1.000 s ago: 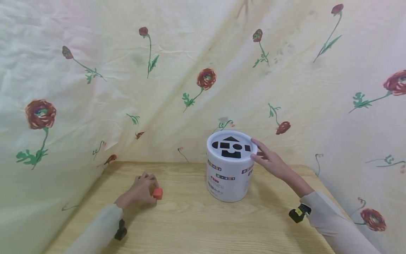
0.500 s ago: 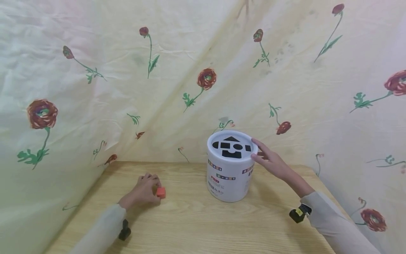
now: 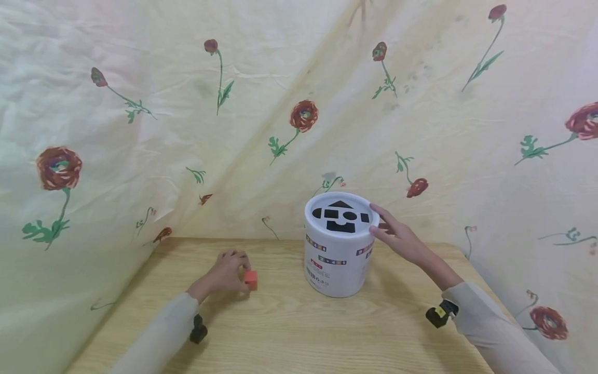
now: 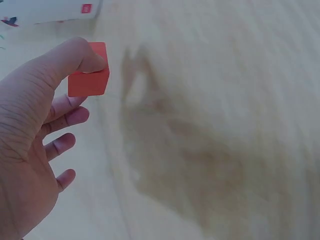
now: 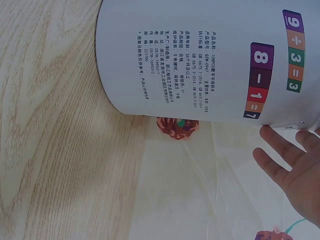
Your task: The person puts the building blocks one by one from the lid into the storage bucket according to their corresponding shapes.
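The left hand (image 3: 224, 274) pinches the orange cube (image 3: 250, 278); the right hand (image 3: 397, 236), fingers straight, steadies the white tub (image 3: 338, 244); a light pinch could drop the cube.

Between the left hand (image 3: 226, 274), which pinches a red cube (image 3: 250, 279), and the white tub (image 3: 338, 244) lies a bare strip of wooden table (image 3: 289, 327), and the whole near half of the tabletop is open. The tub stands upright toward the back with the right hand (image 3: 397, 236) against its right rim. Flowered cloth (image 3: 261, 114) walls in the back and both sides.
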Tool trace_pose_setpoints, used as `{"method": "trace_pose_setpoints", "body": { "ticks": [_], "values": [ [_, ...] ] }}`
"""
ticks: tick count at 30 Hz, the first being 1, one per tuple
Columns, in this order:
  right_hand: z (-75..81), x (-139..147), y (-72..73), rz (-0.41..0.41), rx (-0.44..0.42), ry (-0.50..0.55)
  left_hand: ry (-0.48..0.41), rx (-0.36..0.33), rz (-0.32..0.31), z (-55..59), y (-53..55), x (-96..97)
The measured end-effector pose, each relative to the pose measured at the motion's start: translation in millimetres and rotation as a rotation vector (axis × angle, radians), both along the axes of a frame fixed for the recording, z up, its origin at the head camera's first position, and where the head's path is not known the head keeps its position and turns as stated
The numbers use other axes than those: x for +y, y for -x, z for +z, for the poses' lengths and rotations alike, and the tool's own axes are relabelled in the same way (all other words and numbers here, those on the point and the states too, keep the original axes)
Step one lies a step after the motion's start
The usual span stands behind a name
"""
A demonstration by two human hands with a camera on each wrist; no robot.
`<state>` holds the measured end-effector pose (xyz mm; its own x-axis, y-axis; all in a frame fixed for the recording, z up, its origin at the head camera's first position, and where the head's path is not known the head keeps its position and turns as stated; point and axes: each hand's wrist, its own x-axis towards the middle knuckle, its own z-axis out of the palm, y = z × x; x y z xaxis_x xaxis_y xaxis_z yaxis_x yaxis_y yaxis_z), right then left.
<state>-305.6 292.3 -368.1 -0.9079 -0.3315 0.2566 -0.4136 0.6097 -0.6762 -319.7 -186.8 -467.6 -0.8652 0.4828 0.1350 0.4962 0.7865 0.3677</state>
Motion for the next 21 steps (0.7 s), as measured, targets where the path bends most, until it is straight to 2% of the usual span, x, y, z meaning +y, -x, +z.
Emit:
{"method": "trace_pose_setpoints", "body": {
  "ticks": [5, 10, 14, 21],
  "values": [
    [-0.4, 0.3, 0.4, 0.0, -0.001, 0.005, -0.011, -0.01, -0.016, 19.8, 4.7, 11.1],
    [0.1, -0.1, 0.2, 0.005, 0.0, 0.004, -0.022, 0.018, -0.026, 42.3, 7.8, 21.3],
    [0.1, -0.2, 0.2, 0.01, 0.004, 0.006, -0.006, 0.022, -0.014, 56.6, 11.2, 29.0],
    [0.4, 0.0, -0.6, 0.012, 0.003, 0.013, 0.001, 0.034, -0.031, 78.1, 16.1, 42.6]
  ]
}}
